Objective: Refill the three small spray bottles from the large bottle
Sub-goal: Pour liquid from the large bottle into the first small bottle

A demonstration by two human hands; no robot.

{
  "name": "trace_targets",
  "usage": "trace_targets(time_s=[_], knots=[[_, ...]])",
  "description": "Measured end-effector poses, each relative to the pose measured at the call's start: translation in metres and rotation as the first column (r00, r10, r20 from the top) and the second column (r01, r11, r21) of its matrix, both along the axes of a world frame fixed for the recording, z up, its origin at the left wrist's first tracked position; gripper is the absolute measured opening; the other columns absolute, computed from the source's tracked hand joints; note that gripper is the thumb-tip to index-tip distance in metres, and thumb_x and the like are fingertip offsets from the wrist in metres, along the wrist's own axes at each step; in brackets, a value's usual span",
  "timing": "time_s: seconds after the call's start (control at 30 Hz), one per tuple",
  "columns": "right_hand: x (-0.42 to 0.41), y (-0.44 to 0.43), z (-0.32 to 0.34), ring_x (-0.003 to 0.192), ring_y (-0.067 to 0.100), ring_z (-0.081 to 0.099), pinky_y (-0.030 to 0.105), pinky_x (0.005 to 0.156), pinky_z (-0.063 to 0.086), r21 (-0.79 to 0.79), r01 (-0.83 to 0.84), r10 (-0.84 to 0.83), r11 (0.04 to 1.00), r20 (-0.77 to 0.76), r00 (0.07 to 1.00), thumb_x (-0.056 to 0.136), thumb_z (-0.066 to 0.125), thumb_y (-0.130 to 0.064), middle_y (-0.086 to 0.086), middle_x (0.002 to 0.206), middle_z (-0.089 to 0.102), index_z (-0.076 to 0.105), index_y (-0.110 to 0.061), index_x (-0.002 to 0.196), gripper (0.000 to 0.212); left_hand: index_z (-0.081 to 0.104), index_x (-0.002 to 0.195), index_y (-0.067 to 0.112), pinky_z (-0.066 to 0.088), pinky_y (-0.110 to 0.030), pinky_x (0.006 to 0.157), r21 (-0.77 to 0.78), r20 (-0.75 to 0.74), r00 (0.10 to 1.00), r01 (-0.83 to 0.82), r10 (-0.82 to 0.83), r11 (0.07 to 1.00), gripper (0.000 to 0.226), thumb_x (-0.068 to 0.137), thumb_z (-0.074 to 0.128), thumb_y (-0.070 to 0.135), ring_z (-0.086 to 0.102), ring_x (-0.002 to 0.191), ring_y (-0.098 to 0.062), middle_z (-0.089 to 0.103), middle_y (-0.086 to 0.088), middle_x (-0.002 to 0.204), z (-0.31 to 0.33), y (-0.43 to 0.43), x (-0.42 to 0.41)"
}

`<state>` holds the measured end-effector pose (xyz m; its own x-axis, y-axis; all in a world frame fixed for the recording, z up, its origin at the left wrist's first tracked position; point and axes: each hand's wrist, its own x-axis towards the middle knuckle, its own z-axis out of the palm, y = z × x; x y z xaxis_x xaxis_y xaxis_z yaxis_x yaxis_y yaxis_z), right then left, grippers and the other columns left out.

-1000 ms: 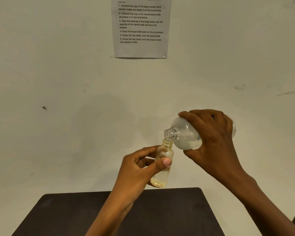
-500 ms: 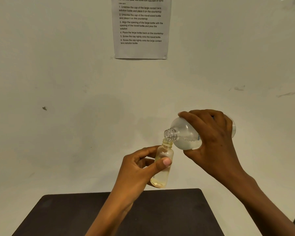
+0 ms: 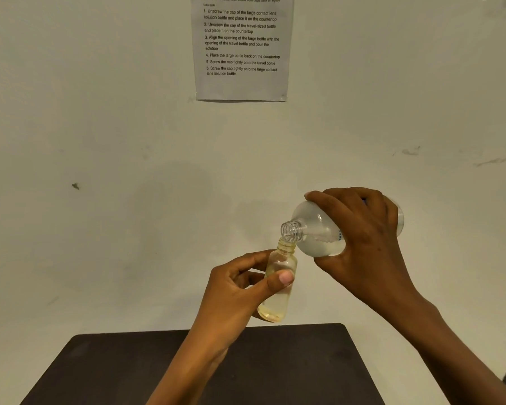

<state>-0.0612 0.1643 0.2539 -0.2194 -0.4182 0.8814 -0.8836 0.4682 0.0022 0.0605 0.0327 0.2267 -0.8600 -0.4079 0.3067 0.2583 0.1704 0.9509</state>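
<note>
My left hand (image 3: 234, 290) grips a small clear bottle (image 3: 276, 299) with no cap, nearly upright, with pale yellowish liquid in its lower part. My right hand (image 3: 362, 247) wraps around the large clear bottle (image 3: 316, 229), which is tipped on its side with its open threaded neck just above the small bottle's mouth. Clear liquid lies along the lower side of the large bottle. Both bottles are held in the air above the table. No other small bottles or caps are in view.
A dark brown table (image 3: 304, 369) fills the bottom of the view under my arms. Behind it is a pale wall with a printed instruction sheet (image 3: 241, 48) taped at the top centre.
Almost nothing differs: both hands hold the same pose with the large bottle tipped over the small one. The view has shifted down very slightly.
</note>
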Motion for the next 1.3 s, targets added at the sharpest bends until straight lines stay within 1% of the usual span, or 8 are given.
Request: trace_targets(time_s=[0.13, 0.33, 0.57, 0.73, 0.87, 0.97, 1.13, 1.3], knots=[[0.0006, 0.0, 0.0, 0.107, 0.02, 0.038, 0.038, 0.086, 0.028, 0.002, 0.003, -0.003, 1.0, 0.006, 1.0, 0.057, 0.067, -0.031, 0.005, 0.111, 0.061, 0.043, -0.028, 0.12, 0.068, 0.066, 0.085, 0.039, 0.058, -0.029, 0.058, 0.009, 0.001, 1.0, 0.001, -0.001, 1.0, 0.039, 0.046, 0.066, 0.047, 0.067, 0.086, -0.019, 0.07, 0.007, 0.091, -0.0003, -0.0008, 0.0], [0.0006, -0.0003, -0.0002, 0.107, 0.02, 0.038, 0.039, 0.086, 0.029, 0.001, -0.004, 0.004, 1.0, 0.001, 1.0, 0.058, 0.067, -0.03, 0.004, 0.111, 0.06, 0.043, -0.028, 0.12, 0.067, 0.068, 0.082, 0.039, 0.058, -0.03, 0.057, 0.013, -0.002, 1.0, -0.003, 0.003, 1.0, 0.036, 0.047, 0.067, 0.046, 0.067, 0.085, -0.02, 0.071, 0.006, 0.089, -0.0007, -0.0013, 0.0004], [0.0004, -0.001, -0.0002, 0.106, 0.02, 0.038, 0.039, 0.086, 0.029, -0.003, -0.006, 0.006, 1.0, -0.004, 1.0, 0.058, 0.067, -0.032, 0.006, 0.11, 0.061, 0.042, -0.027, 0.12, 0.067, 0.066, 0.086, 0.039, 0.059, -0.031, 0.058, -0.003, 0.001, 1.0, -0.003, 0.003, 1.0, 0.037, 0.05, 0.066, 0.044, 0.067, 0.086, -0.02, 0.07, 0.004, 0.091, 0.0, -0.0008, 0.0001], [-0.0006, -0.0013, -0.0013, 0.106, 0.021, 0.038, 0.04, 0.085, 0.03, -0.005, -0.009, 0.009, 1.0, -0.006, 1.0, 0.057, 0.068, -0.03, 0.006, 0.11, 0.061, 0.042, -0.027, 0.12, 0.069, 0.065, 0.085, 0.04, 0.059, -0.029, 0.058, -0.007, 0.01, 1.0, -0.007, 0.007, 1.0, 0.036, 0.05, 0.066, 0.044, 0.067, 0.084, -0.02, 0.07, 0.006, 0.09, -0.0001, -0.0009, -0.001], [0.0, -0.0009, -0.0013, 0.106, 0.021, 0.039, 0.041, 0.085, 0.032, -0.006, -0.01, 0.01, 1.0, -0.012, 1.0, 0.056, 0.068, -0.029, 0.006, 0.109, 0.061, 0.042, -0.027, 0.12, 0.069, 0.067, 0.079, 0.041, 0.058, -0.029, 0.056, 0.009, 0.004, 1.0, -0.008, 0.008, 1.0, 0.034, 0.046, 0.066, 0.047, 0.067, 0.083, -0.019, 0.07, 0.009, 0.085, -0.0012, -0.0014, 0.0001], [0.0002, -0.0014, -0.0009, 0.106, 0.021, 0.039, 0.044, 0.085, 0.035, -0.004, -0.004, 0.004, 1.0, -0.011, 1.0, 0.056, 0.068, -0.029, 0.005, 0.11, 0.061, 0.042, -0.028, 0.12, 0.069, 0.066, 0.081, 0.041, 0.059, -0.029, 0.057, 0.009, 0.004, 1.0, -0.008, 0.008, 1.0, 0.037, 0.045, 0.066, 0.048, 0.067, 0.084, -0.019, 0.07, 0.009, 0.086, -0.0011, -0.0015, 0.0004], [-0.0002, -0.0011, -0.0014, 0.106, 0.02, 0.039, 0.04, 0.086, 0.029, 0.005, -0.004, 0.004, 1.0, -0.009, 1.0, 0.056, 0.068, -0.028, 0.004, 0.11, 0.06, 0.042, -0.028, 0.12, 0.07, 0.066, 0.086, 0.038, 0.058, -0.029, 0.057, 0.001, 0.007, 1.0, -0.003, 0.003, 1.0, 0.039, 0.048, 0.066, 0.045, 0.066, 0.085, -0.021, 0.07, 0.004, 0.09, -0.0008, -0.0008, 0.0007], [0.0001, -0.0014, -0.001, 0.106, 0.021, 0.039, 0.041, 0.087, 0.03, 0.007, -0.004, 0.005, 1.0, -0.006, 1.0, 0.057, 0.068, -0.029, 0.004, 0.11, 0.06, 0.042, -0.028, 0.12, 0.068, 0.066, 0.085, 0.039, 0.058, -0.029, 0.057, 0.006, 0.005, 1.0, -0.005, 0.005, 1.0, 0.039, 0.047, 0.066, 0.046, 0.066, 0.085, -0.021, 0.07, 0.005, 0.09, -0.0012, -0.0013, 0.0003]])
